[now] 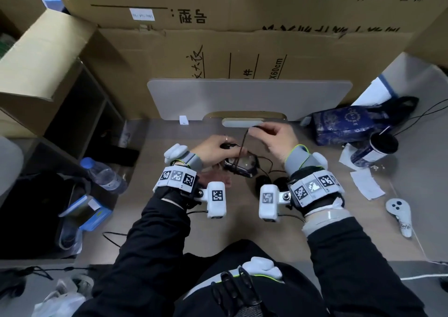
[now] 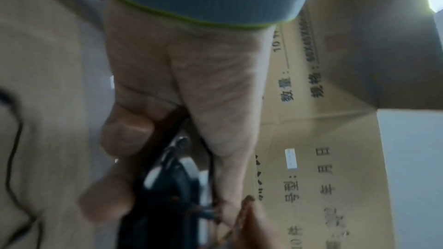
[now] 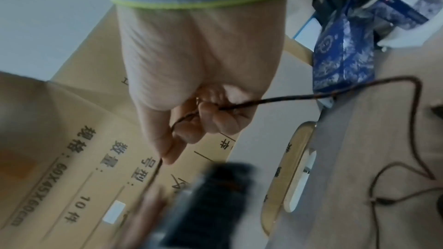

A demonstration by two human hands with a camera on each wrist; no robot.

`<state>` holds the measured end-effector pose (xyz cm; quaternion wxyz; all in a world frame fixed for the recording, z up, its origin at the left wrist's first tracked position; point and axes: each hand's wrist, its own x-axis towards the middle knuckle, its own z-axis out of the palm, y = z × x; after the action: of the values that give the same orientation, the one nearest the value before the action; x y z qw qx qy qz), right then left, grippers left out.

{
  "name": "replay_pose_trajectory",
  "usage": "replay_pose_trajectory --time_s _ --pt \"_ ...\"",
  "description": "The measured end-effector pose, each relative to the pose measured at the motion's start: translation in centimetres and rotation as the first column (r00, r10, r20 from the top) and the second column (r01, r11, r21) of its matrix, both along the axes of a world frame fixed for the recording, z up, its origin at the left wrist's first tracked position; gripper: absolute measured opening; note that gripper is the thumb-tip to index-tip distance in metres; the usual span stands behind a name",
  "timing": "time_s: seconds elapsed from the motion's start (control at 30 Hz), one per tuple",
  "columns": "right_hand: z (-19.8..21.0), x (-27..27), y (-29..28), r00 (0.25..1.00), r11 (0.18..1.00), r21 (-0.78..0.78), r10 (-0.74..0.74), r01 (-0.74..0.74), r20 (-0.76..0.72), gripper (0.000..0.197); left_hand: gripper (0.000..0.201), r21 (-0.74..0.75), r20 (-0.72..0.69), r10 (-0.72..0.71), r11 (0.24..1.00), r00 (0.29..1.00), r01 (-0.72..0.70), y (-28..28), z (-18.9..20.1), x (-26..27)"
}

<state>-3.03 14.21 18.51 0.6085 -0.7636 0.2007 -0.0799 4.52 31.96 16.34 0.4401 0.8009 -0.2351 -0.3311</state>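
A small black device with a pale clear face sits on the tan desk between my hands. My left hand reaches over it, and the left wrist view shows its fingers and thumb curled round the black device. Just beyond, my right hand is raised and pinches a dark braided cord that runs down to the device. Seen from the right wrist, the cord passes through the curled fingers and trails across the desk. The device is blurred there.
Two black round pads and thin cable lie right of the device. A blue patterned bag, a cup, paper slips and a white controller are at right. A water bottle stands at left. Cardboard boxes wall the back.
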Motion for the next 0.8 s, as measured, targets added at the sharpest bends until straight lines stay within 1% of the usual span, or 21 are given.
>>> replay_pose_trajectory --time_s 0.03,0.07,0.1,0.13,0.17,0.2,0.23,0.27,0.3,0.37,0.4,0.43,0.47,0.53,0.57,0.63,0.67,0.7,0.73,0.8 --pt "-0.3 0.1 -0.3 1.0 1.0 -0.014 -0.02 0.02 0.006 0.009 0.015 -0.113 -0.136 0.021 0.993 0.991 -0.036 -0.1 0.3 -0.5" --pt "-0.4 0.0 -0.4 0.999 0.999 -0.006 -0.041 0.041 -0.003 0.012 0.011 -0.214 -0.269 0.034 0.972 0.963 -0.095 -0.1 0.5 -0.7" --pt "-0.6 -0.2 -0.3 0.998 0.998 0.028 -0.055 0.055 -0.007 0.012 0.01 -0.281 -0.374 0.042 0.947 0.926 -0.156 -0.2 0.6 -0.8" --pt "-1.0 -0.2 0.0 0.997 0.996 0.062 -0.069 0.07 -0.029 0.011 0.011 -0.303 -0.438 0.057 0.93 0.897 -0.207 -0.3 0.8 -0.6" --pt "-1.3 0.0 0.4 0.995 0.99 0.113 -0.08 0.087 -0.065 0.006 0.016 -0.31 -0.482 0.075 0.918 0.873 -0.249 -0.3 1.0 -0.4" --pt "-1.5 0.2 0.8 0.986 0.974 0.192 -0.099 0.123 -0.132 0.005 0.023 -0.311 -0.505 0.088 0.91 0.858 -0.276 -0.4 1.2 -0.2" --pt "-1.6 0.4 1.1 0.975 0.947 0.27 -0.125 0.172 -0.182 0.012 0.027 -0.315 -0.521 0.096 0.902 0.848 -0.296 -0.5 1.3 -0.1" --pt "-2.0 0.9 1.1 0.958 0.93 0.282 -0.17 0.233 -0.231 0.02 0.028 -0.317 -0.527 0.103 0.897 0.843 -0.308 -0.6 1.3 0.1" --pt "-2.2 1.1 0.9 0.953 0.936 0.262 -0.172 0.237 -0.248 0.027 0.028 -0.318 -0.536 0.11 0.892 0.837 -0.321 -0.7 1.1 0.2" --pt "-2.4 0.6 0.8 0.959 0.984 0.137 -0.071 0.112 -0.275 0.035 0.037 -0.331 -0.549 0.112 0.881 0.828 -0.339 -0.7 0.9 0.3" --pt "-2.3 0.3 1.0 0.947 0.998 0.032 -0.043 0.056 -0.318 0.032 0.044 -0.344 -0.548 0.111 0.874 0.829 -0.344 -0.7 0.8 0.5" --pt "-2.1 -0.1 1.1 0.941 1.0 -0.023 0.001 -0.009 -0.337 0.027 0.049 -0.349 -0.542 0.13 0.864 0.83 -0.363 -0.8 0.6 0.8" --pt "-2.2 -0.3 1.3 0.941 0.997 -0.029 0.052 -0.066 -0.333 0.021 0.051 -0.343 -0.528 0.172 0.852 0.832 -0.394 -0.9 0.6 1.1" --pt "-2.1 -0.3 1.7 0.938 0.983 0.029 0.183 -0.182 -0.295 0.007 0.047 -0.306 -0.468 0.291 0.832 0.834 -0.462 -1.0 0.5 1.7" --pt "-1.8 -0.3 1.8 0.926 0.971 0.042 0.237 -0.235 -0.293 0.012 0.049 -0.278 -0.4 0.352 0.833 0.846 -0.478 -1.1 0.2 2.1" --pt "-1.3 0.0 1.7 0.894 0.95 0.017 0.299 -0.312 -0.333 0.02 0.063 -0.203 -0.231 0.403 0.87 0.885 -0.45 -0.7 0.1 2.3" --pt "-0.9 0.1 1.5 0.883 0.939 -0.021 0.315 -0.344 -0.348 0.02 0.069 -0.166 -0.171 0.385 0.896 0.907 -0.412 -0.5 -0.2 2.5" --pt "-0.4 0.2 1.4 0.882 0.931 -0.058 0.321 -0.361 -0.345 0.017 0.071 -0.131 -0.124 0.357 0.919 0.926 -0.372 -0.4 -0.5 2.7" --pt "-0.2 0.4 1.2 0.892 0.928 -0.095 0.312 -0.359 -0.326 0.014 0.067 -0.111 -0.091 0.322 0.937 0.942 -0.331 -0.3 -0.6 2.8" --pt "0.4 0.9 0.8 0.937 0.948 -0.126 0.256 -0.292 -0.239 0.016 0.049 -0.094 -0.051 0.263 0.959 0.963 -0.267 -0.2 0.0 2.8"
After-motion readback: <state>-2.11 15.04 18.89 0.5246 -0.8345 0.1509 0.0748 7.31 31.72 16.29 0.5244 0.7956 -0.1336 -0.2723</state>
